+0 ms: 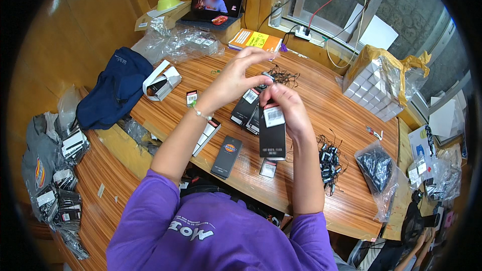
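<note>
My right hand (287, 108) pinches the top of a long black hang tag (272, 138) bearing a white barcode sticker with a red strip. My left hand (236, 78) is raised beside it, index finger and thumb curved apart. Its thumb nearly meets the right fingertips at a small dark piece (266, 76), too small to make out. Behind the held tag lie more black tags (245, 108). A black tag with an oval emblem (227, 157) rests near the table's front edge, and a small stickered tag (268, 168) lies close by.
Piles of black tag strings lie at the right (330, 163) and behind my hands (283, 78). Farther right are a clear bag of black items (375, 168) and a wrapped stack of white boxes (374, 88). A laptop (216, 0) stands at the back, a navy bag (113, 88) at left.
</note>
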